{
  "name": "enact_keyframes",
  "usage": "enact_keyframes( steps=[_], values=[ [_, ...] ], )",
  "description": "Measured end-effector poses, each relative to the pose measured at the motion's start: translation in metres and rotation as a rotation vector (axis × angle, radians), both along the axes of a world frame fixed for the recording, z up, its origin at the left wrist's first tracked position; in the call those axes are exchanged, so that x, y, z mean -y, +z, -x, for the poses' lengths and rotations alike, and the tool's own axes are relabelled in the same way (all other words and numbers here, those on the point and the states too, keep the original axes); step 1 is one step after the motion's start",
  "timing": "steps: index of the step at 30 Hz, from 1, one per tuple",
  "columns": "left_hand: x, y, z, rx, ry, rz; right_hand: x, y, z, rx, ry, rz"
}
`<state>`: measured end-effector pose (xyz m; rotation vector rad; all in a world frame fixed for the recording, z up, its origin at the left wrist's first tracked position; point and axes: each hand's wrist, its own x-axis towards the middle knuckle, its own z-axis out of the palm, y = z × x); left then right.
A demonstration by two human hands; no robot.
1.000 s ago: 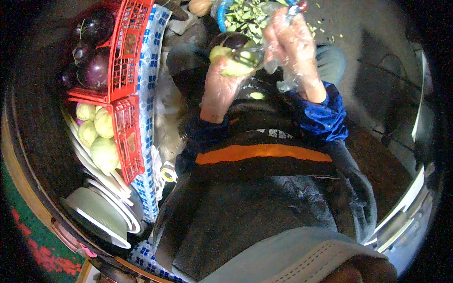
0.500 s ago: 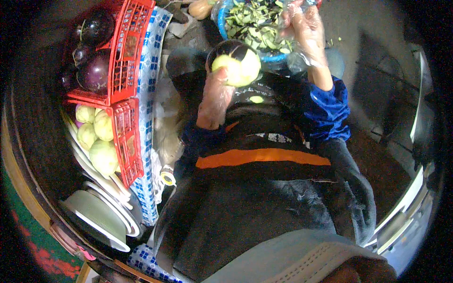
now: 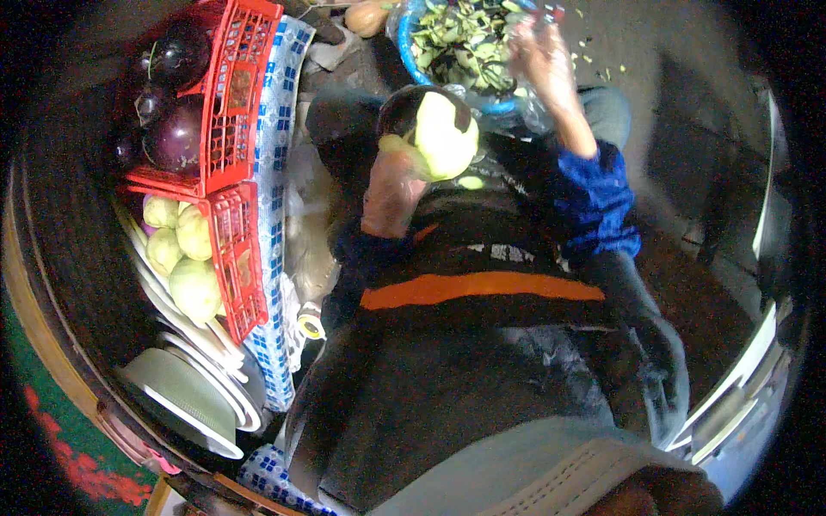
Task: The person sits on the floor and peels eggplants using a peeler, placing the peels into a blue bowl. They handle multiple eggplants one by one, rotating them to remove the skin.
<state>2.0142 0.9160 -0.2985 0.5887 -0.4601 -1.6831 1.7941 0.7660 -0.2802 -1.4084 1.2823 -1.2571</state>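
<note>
My left hand (image 3: 395,191), in a clear plastic glove, grips a large round eggplant (image 3: 446,138) above my lap. Its dark skin remains at the top and left, while the right side is bared to pale green flesh. Farther right, my gloved right hand (image 3: 544,64) is raised at the edge of a blue tub (image 3: 408,53). It is closed on a small tool (image 3: 549,13) with red and shiny parts, too blurred to name. Dark and pale peelings (image 3: 460,47) fill the tub.
At left, a red plastic crate (image 3: 231,95) holds dark eggplants (image 3: 176,133). Peeled ones (image 3: 194,288) sit behind a second red crate side (image 3: 239,267). Stacked colanders (image 3: 185,396) stand nearer. A tan squash (image 3: 367,17) lies beside the tub, and scraps (image 3: 588,58) dot the floor at right.
The eggplant has turned and dropped slightly in my left hand, showing a different bared patch. My right hand has shifted slightly left and down, blurred by motion.
</note>
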Motion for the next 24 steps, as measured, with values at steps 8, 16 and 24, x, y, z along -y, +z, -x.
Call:
enact_keyframes(
  steps=[8,16,24],
  values=[
    [0.012,0.011,0.013,0.024,-0.044,-0.177,-0.048,0.058,-0.025,0.75,0.242,-0.368],
    [0.004,0.019,0.008,-0.578,-0.123,0.059,-0.004,-0.016,0.004,-0.191,-0.048,0.124],
    [0.022,0.014,0.029,-0.051,0.176,-0.09,-0.078,0.071,-0.026,0.879,0.233,-0.21]
  ],
)
